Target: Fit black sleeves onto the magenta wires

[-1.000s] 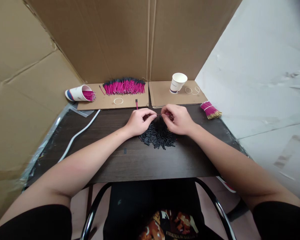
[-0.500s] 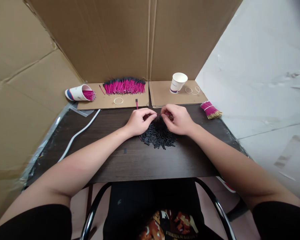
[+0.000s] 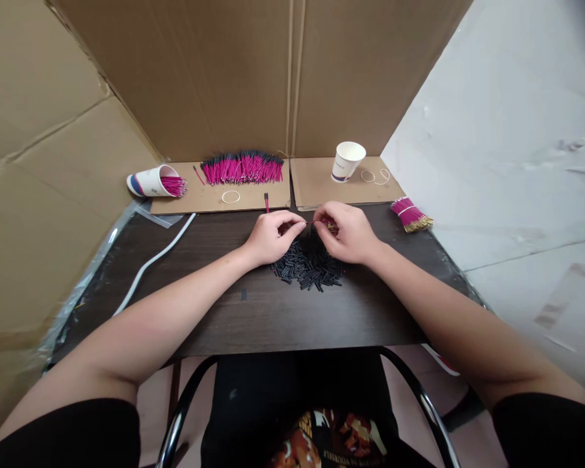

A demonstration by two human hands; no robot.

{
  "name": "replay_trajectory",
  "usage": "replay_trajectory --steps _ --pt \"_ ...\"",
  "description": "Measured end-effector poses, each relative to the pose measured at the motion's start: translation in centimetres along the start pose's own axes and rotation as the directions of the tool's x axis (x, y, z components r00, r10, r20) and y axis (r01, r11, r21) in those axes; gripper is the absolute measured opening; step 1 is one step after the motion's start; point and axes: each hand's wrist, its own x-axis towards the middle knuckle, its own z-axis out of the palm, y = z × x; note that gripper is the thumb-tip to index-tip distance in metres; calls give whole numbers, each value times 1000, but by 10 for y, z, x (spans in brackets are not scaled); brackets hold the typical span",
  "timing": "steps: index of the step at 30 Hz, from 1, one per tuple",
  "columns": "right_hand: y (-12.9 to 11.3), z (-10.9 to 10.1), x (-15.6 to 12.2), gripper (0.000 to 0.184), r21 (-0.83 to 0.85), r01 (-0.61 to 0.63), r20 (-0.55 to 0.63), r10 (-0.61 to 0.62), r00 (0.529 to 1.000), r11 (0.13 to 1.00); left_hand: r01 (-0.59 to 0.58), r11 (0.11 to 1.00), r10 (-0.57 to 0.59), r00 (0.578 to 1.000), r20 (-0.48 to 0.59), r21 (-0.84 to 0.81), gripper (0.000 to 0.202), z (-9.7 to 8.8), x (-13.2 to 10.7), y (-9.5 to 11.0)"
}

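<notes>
Close together over the middle of the table are my left hand (image 3: 274, 238) and my right hand (image 3: 347, 235), each pinched shut. A short thin wire (image 3: 310, 223) bridges the small gap between the fingertips; its ends are hidden in the fingers. Magenta wires with gold ends (image 3: 332, 227) show in the hollow of my right hand; whether they are held or lie beneath it, I cannot tell. Below both hands spreads a pile of short black tubes (image 3: 312, 270). Just beyond my left hand lie magenta wires with black tips (image 3: 266, 201).
On cardboard (image 3: 258, 203) at the back lie many black-tipped magenta wires (image 3: 244, 169) and a rubber band (image 3: 231, 196). A tipped paper cup (image 3: 146, 182) holds more wires. Another paper cup (image 3: 348, 161) stands upright. A banded wire bundle (image 3: 412, 214) lies right; a white cable (image 3: 151, 263) runs left.
Both hands stay in almost the same place. The piece showing between the fingertips looks darker and less magenta than before. Magenta wires show more plainly inside my right hand's hollow.
</notes>
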Motion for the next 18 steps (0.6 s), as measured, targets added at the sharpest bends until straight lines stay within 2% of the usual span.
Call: replay_trajectory --steps 4,7,11,15,18 --pt "-2 0 3 5 -44 -4 -170 -4 985 999 68 993 -71 997 -33 -101 28 2 0 0" --pt "-2 1 3 7 -25 -66 -203 59 977 998 90 987 -97 994 -46 -135 28 2 -1 -1" --pt "-1 7 2 14 192 -199 -140 227 964 961 88 990 -93 995 -45 -114 27 2 0 -2" --pt "-2 12 3 26 483 -351 0 401 916 802 90 990 -93 996 -19 -111 30 0 -1 1" --pt "-4 11 5 33 599 -397 98 429 898 695 89 989 -89 996 3 -117 30 0 -2 4"
